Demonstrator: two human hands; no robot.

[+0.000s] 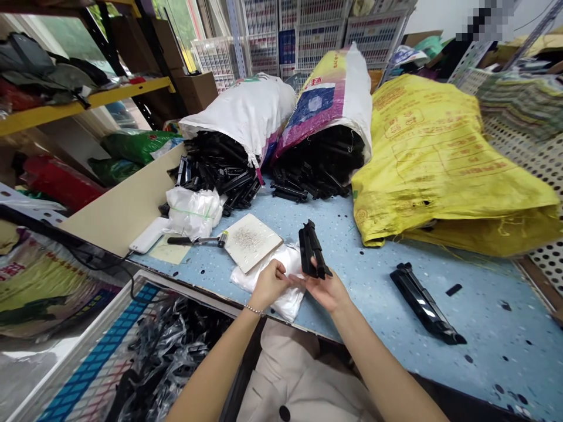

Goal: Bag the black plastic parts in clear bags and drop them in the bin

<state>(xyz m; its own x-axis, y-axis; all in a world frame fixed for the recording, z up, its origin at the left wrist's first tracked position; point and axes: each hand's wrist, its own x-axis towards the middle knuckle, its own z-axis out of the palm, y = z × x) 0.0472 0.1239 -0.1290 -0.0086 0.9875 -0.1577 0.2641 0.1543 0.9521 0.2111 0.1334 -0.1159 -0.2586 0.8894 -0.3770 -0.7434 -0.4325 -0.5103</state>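
Observation:
My right hand [324, 289] grips a black plastic part [311, 249] by its lower end and holds it upright over the blue table [369, 275]. Beside it, my left hand [270, 283] has its fingers pinched together and touches the right hand's fingertips; whatever it pinches is too small to make out. Both hands hover over a pile of clear plastic bags [281, 278]. A white tile [252, 240] with tiny screws on it lies just behind the bags.
Two open sacks [246, 111] [334, 94] spill black parts [220, 170] at the back. A yellow sack [440, 158] lies at right. A bagged black part [424, 305], a screwdriver [196, 240], a white bag [193, 211] and a crate [145, 357] of bagged parts are near.

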